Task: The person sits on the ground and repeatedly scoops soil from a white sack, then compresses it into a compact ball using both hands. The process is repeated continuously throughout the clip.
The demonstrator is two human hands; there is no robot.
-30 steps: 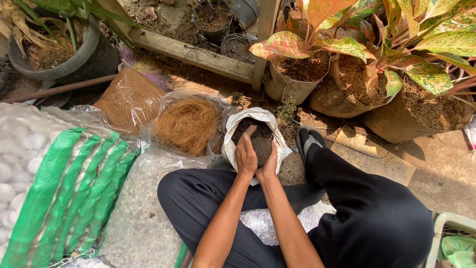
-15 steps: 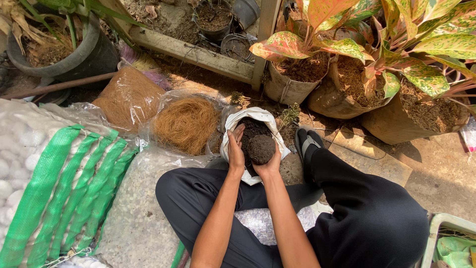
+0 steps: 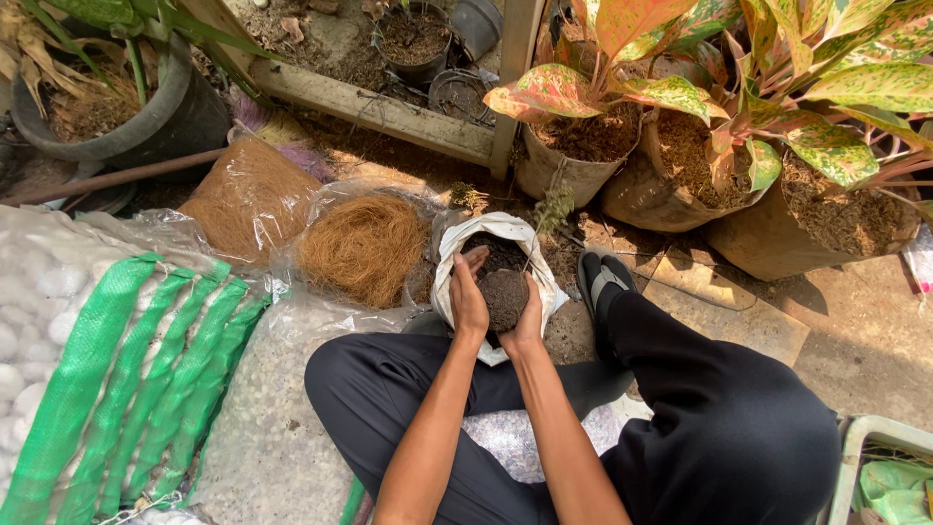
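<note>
Landmark: white bag (image 3: 457, 255) of dark soil, open-mouthed, on the ground between the person's knees.

1. Black-trousered legs (image 3: 739, 428), nearest, folded either side of the bag; shoe (image 3: 600, 282) just right of it.
2. Forearms rising from the lower edge, converging over the bag's mouth.
3. Left hand (image 3: 468, 297), palm inward, fingers curled against the left side of a soil clump (image 3: 504, 297).
4. Right hand (image 3: 531, 316), cupped under and against the clump's right side; both hands pressed together on it, the clump held above the soil in the bag.
5. Green-striped sack (image 3: 107, 389) of white stones, well left of the bag, close against the left knee.
6. Clear bag of coconut fibre (image 3: 362, 248), just left of the bag, touching or nearly so.
7. Paving slab (image 3: 739, 306), right of the bag; bare ground there.
8. Potted red-green plants (image 3: 680, 126), beyond and right of the bag.
9. Wooden frame (image 3: 389, 112), beyond the bag, closing off the far side
</note>
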